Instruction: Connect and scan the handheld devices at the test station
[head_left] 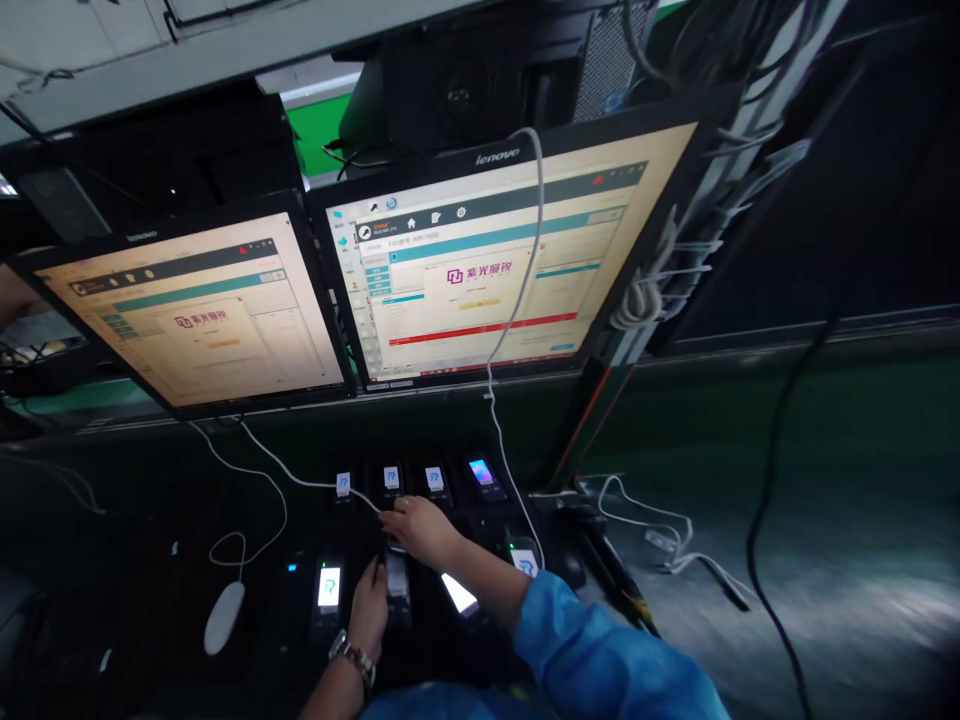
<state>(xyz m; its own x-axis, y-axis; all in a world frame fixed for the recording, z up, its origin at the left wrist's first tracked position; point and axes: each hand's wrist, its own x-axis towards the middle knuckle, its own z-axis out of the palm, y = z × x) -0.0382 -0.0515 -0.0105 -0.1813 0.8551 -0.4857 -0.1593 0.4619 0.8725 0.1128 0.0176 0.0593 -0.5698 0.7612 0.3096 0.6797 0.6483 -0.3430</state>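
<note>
Reaching forward from your blue sleeve point(592, 650), your right hand point(420, 528) pinches the end of a white cable point(300, 480) at its fingertips, just over the dark phone point(397, 590) that lies in the near row of the tabletop point(750, 560). Your left hand point(369, 605), with a wristwatch point(352, 655) on the wrist, rests curled against that same phone's left edge, seemingly to steady it while the plug end is brought to it; whether the fingers actually close on it you cannot tell in this dim light. Just left of it a lit phone point(328, 587) stands in its slot, and to the right another lit screen point(459, 594) tilts under your forearm. A white mouse point(223, 617) sits well to the left, its cord looping back. Beyond your hands a far row of phones point(390, 478) glows, each screen facing up so it can be read at a glance. Farther back, the left monitor point(202, 310) and the right monitor point(480, 270) lean toward you, with a second white cable point(517, 300) hanging down across the right one.
</note>
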